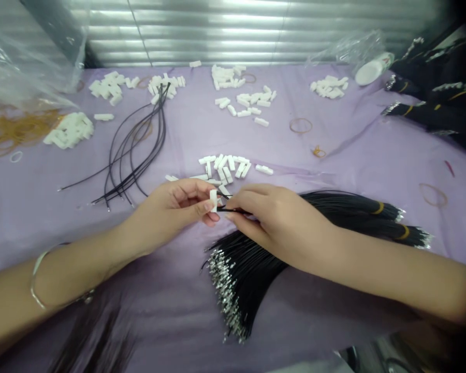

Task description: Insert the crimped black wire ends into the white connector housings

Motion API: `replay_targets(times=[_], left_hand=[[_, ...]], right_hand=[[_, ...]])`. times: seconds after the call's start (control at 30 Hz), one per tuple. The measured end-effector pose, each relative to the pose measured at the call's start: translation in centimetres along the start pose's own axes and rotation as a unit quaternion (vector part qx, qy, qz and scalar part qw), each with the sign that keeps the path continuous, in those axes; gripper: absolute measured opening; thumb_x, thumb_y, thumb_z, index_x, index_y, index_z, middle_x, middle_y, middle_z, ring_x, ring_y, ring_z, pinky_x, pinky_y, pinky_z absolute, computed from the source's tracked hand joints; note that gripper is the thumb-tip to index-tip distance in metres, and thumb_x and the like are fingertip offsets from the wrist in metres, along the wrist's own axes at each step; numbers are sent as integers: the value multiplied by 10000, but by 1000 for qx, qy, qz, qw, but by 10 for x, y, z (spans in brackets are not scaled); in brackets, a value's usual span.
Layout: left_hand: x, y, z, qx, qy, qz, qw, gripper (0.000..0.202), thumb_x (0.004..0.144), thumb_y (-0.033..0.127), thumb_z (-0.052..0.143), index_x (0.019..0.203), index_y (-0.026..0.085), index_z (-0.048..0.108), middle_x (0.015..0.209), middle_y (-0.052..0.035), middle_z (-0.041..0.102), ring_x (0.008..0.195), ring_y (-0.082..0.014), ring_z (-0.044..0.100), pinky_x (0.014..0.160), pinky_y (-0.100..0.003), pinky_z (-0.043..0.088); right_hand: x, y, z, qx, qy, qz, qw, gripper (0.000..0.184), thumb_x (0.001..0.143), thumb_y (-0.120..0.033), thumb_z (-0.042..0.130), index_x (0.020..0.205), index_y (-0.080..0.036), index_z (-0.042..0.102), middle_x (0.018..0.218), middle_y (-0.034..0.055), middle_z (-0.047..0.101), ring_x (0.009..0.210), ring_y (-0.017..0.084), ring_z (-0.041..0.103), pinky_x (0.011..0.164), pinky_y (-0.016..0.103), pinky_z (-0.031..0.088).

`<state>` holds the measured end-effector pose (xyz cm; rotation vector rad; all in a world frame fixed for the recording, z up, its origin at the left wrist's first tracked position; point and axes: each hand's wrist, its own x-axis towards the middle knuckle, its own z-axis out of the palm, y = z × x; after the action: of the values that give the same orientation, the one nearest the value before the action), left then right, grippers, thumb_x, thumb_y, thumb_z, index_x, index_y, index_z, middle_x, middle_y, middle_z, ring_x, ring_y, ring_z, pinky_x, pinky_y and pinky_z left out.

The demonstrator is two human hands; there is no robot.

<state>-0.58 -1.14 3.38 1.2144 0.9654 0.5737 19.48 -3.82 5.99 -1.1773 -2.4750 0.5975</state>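
My left hand (174, 207) pinches a small white plastic connector (213, 199) between thumb and fingers. My right hand (274, 217) is closed on a thin black wire (233, 209) whose end meets the connector. Under my right hand lies a large bundle of black wires (252, 264) with metal terminals fanned toward me. A small pile of white connectors (225, 167) sits just beyond my hands.
A lilac cloth (334, 166) covers the table. A few finished black wires (140, 150) lie at the left. More connector piles (68, 129) are spread along the back. Rubber bands (301, 125), plastic bags (19, 72) and more tied wire bundles (431, 109) lie around the edges.
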Motion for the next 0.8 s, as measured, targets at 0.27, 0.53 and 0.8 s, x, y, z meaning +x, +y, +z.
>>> replay_targets(times=[0.27,0.53,0.8], left_hand=[[2,-5,-1,-53,17,21,998,89,818,213,653,886,157,670,824,-9,670,709,-81,620,683,-173,513],[3,0,2,-16,31,4,999,122,802,207,669,897,131,656,744,3,661,684,-79,623,659,-163,516],[2,6,4,44,38,7,998,90,830,168,612,906,129,641,745,6,670,669,-77,627,653,-162,522]], right_hand=[[2,-4,-9,-94,-123,-121,981,192,903,-98,445,819,-116,616,815,70,592,709,158,517,647,290,408],[15,4,1,19,-218,-64,974,109,872,-112,529,827,-116,628,889,57,605,762,135,542,718,272,423],[10,4,5,15,-211,-82,974,79,846,-77,527,812,-116,587,943,91,576,871,173,515,840,327,408]])
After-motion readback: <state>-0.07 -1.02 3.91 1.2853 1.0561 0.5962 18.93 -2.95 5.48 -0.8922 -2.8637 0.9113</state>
